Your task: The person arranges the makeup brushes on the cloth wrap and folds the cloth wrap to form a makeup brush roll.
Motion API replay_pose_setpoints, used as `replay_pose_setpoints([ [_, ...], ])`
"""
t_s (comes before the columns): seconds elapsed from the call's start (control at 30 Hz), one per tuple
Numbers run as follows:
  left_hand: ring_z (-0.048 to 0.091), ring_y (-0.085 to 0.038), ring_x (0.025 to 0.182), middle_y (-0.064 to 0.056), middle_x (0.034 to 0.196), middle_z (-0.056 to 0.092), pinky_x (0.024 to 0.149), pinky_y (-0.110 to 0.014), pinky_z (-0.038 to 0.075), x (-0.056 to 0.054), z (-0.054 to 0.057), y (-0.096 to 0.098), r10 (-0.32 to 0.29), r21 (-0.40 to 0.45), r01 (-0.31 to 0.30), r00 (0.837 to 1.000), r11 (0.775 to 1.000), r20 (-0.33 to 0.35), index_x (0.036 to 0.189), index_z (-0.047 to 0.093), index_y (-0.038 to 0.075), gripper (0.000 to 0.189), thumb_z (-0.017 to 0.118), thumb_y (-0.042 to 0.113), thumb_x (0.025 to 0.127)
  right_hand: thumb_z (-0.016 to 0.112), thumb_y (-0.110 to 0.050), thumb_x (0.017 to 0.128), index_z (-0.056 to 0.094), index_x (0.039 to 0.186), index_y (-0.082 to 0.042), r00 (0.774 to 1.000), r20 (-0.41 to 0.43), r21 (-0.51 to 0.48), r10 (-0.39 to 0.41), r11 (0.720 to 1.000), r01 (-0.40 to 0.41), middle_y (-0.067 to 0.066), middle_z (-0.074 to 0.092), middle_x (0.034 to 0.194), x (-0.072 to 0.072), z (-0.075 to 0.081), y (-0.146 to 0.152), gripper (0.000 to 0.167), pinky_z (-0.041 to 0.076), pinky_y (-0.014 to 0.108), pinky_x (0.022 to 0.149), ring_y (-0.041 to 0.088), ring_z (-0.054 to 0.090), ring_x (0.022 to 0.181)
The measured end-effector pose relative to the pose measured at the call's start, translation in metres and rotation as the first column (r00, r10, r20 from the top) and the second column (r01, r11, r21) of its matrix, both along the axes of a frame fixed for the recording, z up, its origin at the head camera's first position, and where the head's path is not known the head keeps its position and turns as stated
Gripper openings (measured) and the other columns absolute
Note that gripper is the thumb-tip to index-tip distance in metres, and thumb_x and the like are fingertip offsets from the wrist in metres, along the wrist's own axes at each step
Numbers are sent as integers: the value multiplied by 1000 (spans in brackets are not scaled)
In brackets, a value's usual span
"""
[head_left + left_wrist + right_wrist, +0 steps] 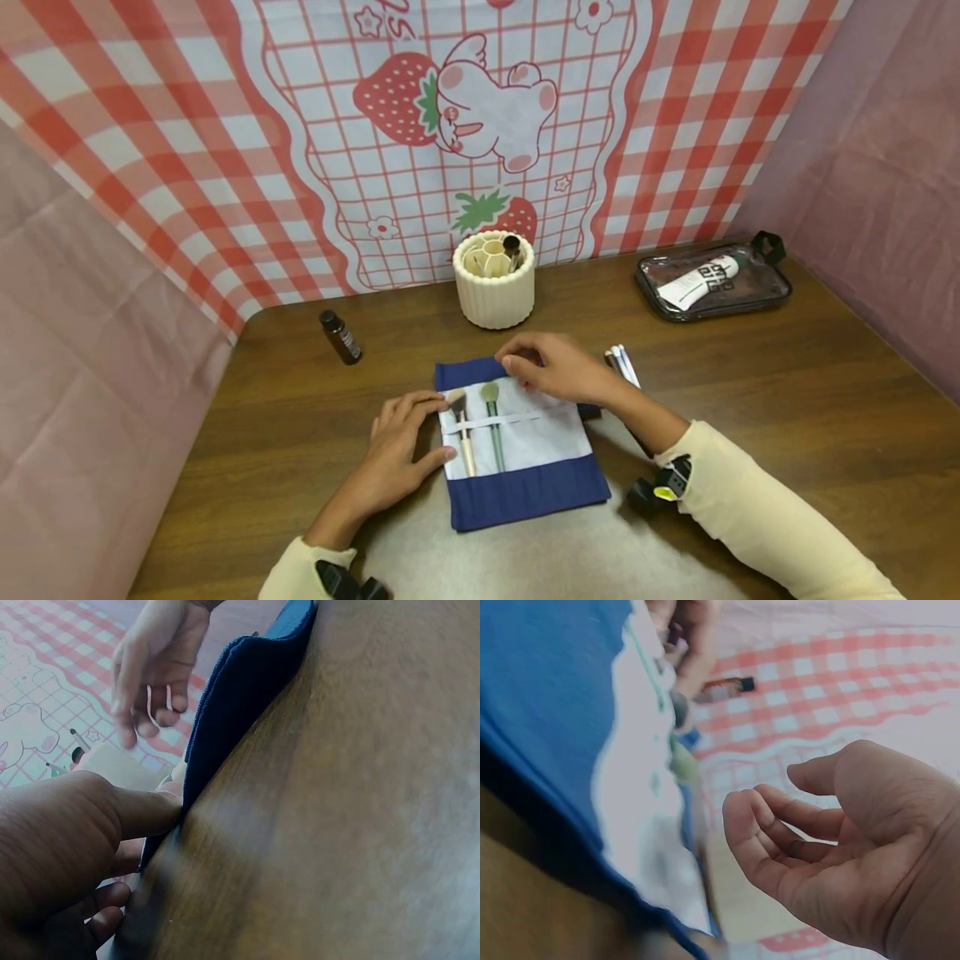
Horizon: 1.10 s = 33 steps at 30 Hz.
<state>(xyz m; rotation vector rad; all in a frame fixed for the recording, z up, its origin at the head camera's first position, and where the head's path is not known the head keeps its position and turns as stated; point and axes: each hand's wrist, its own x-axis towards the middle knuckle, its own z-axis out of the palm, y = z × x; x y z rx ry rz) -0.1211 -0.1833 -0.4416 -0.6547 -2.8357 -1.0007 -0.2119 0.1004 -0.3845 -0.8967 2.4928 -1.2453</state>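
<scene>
A navy-and-white cloth brush roll [528,492] lies spread on the table. Under its white elastic strap sit two makeup brushes: one with a gold handle and pale-tipped bristles [467,446], the other a green brush [496,437]. My left hand [401,454] rests along the roll's left edge, thumb on the cloth and fingertips beside the pale-tipped brush head. In the left wrist view, that thumb [146,811] touches the navy edge. Above the roll's top right part hovers my right hand [558,367], fingers loosely bent; the right wrist view shows nothing in it.
Behind the roll stands a cream ribbed holder [495,302] with a few brushes in it. A small dark bottle [342,340] is at left. Several thin sticks [624,365] lie partly under my right forearm. At back right is a clear pouch [757,298] containing a white tube [693,287].
</scene>
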Motion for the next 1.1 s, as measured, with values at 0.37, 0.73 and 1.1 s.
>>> replay_pose_setpoints([
  [0.37,35,-29,131,-4,147,46,97,-50,25,0,-1,3,-11,8,11,1000,1000,-19,138,56,12,62,82,30,85,63,-20,99,70,107,-10,945,-259,161,-200,956,247,0,70,87,3,27,43,14,52,35,68,12,64,75],
  [0.73,35,-28,130,-2,147,45,97,-50,25,0,-2,1,-5,-1,5,1000,1000,-21,138,56,13,62,82,32,85,71,-18,88,59,65,-18,939,-317,532,-131,795,291,-5,54,60,13,31,75,25,43,39,57,17,53,57],
  [1.1,34,-27,131,0,148,44,99,-52,24,0,-1,1,0,1,0,1000,1000,-1,139,55,14,62,81,32,85,75,-31,89,62,62,-18,973,-184,645,-140,730,227,-1,59,66,13,22,76,33,48,42,64,20,56,64],
])
